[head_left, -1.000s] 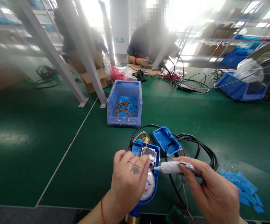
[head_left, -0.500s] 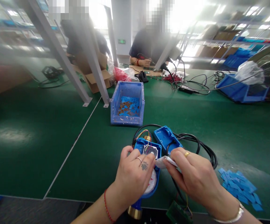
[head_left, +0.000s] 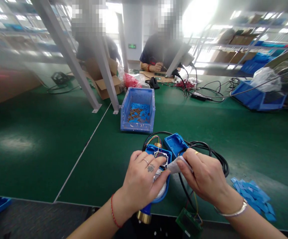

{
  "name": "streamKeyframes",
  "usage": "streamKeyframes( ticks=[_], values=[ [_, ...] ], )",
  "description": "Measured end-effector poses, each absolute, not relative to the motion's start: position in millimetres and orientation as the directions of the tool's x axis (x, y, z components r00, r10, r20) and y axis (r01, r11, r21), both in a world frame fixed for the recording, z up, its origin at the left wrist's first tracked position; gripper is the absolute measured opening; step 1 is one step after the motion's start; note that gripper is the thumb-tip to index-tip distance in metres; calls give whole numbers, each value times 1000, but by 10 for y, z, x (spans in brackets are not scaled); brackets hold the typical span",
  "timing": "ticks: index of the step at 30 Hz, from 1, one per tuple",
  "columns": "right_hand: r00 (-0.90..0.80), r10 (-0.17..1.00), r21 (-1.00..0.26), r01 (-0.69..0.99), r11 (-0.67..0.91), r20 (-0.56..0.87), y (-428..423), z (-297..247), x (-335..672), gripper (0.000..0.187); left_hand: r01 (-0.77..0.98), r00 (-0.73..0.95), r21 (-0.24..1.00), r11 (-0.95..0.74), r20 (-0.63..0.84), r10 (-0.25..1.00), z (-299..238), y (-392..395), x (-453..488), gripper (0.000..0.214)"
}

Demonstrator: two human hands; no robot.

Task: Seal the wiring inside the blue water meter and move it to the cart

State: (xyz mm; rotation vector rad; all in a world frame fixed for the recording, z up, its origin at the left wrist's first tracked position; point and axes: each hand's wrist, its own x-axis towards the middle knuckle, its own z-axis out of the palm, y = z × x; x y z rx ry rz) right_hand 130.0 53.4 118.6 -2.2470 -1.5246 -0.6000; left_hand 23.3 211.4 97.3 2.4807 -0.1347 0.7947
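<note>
My right hand (head_left: 206, 176) is closed around a soft white packet (head_left: 174, 166), its narrow end pointing left at the blue meter housing (head_left: 168, 186). My left hand (head_left: 142, 176) rests over that housing, thumb and index finger apart on either side of the packet's tip. Inside the housing sit a white-framed dark module (head_left: 161, 158) with thin coloured wires and a round white part, largely hidden by my left hand. A brass fitting (head_left: 144, 217) shows at the near end. The blue lid (head_left: 175, 144) lies open-side up behind my right hand.
A blue bin (head_left: 137, 126) with small brass-coloured parts and blue pieces stands ahead. Blue flat pieces (head_left: 253, 197) lie at right, near a coiled black cable (head_left: 218, 159). A green circuit board (head_left: 188, 222) hangs at the near edge. Two people sit across the table.
My left index finger and thumb have spread apart near the packet's tip. The packet is still in my right hand, slightly higher in view. The camera view has shifted a little.
</note>
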Motion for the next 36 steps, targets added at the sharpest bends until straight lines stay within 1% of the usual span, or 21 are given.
streamKeyframes(
  ticks=[2,4,6,7,9,12,14,16,17,20,22,26,29,31,33,34,36],
  values=[
    [342,797,-173,940,-295,498,524,1206,1300,25,-273,800,453,-849,597,61,1079,2121,287,24],
    [370,795,-303,921,-246,481,507,1229,1294,20,-336,801,426,-840,598,-17,1178,2140,362,27],
    [443,768,-421,872,-249,463,478,1252,1274,14,-403,815,426,-810,570,-106,1241,2163,437,21],
    [486,749,-471,842,-263,450,457,1260,1261,10,-424,822,442,-791,555,-131,1256,2173,468,19],
    [551,714,-542,791,-284,432,411,1267,1232,3,-444,835,497,-746,531,-144,1263,2186,511,16],
    [589,667,-565,771,-295,456,354,1252,1211,9,-448,863,622,-642,488,-130,1250,2191,542,11],
    [595,655,-557,772,-306,466,337,1233,1213,12,-400,896,708,-582,436,-86,1243,2196,560,16],
    [585,659,-545,782,-302,473,333,1214,1219,14,-358,915,738,-571,399,-59,1238,2211,590,23],
    [575,661,-538,790,-294,483,334,1205,1221,15,-359,918,731,-580,388,-79,1235,2221,607,23],
    [529,645,-481,833,-271,552,337,1186,1216,18,-410,908,691,-596,372,-193,1226,2241,657,14],
    [501,621,-423,861,-283,603,340,1182,1213,19,-429,901,697,-574,375,-218,1220,2239,673,16],
    [457,622,-339,889,-307,635,359,1201,1217,22,-424,899,704,-570,406,-166,1205,2218,668,15],
    [398,630,-257,916,-307,667,379,1212,1220,24,-361,921,737,-571,378,-94,1189,2204,661,13],
    [315,628,-147,941,-305,712,391,1192,1222,30,-316,938,771,-553,341,-60,1184,2198,662,13],
    [226,606,-36,951,-308,763,400,1144,1224,40,-281,949,799,-532,312,-33,1185,2194,665,15],
    [199,594,-5,950,-312,779,403,1115,1225,45,-271,952,808,-524,304,-25,1187,2194,666,15],
    [195,582,-1,948,-317,789,410,1057,1221,53,-276,950,802,-529,311,-23,1190,2196,661,17]
  ],
)
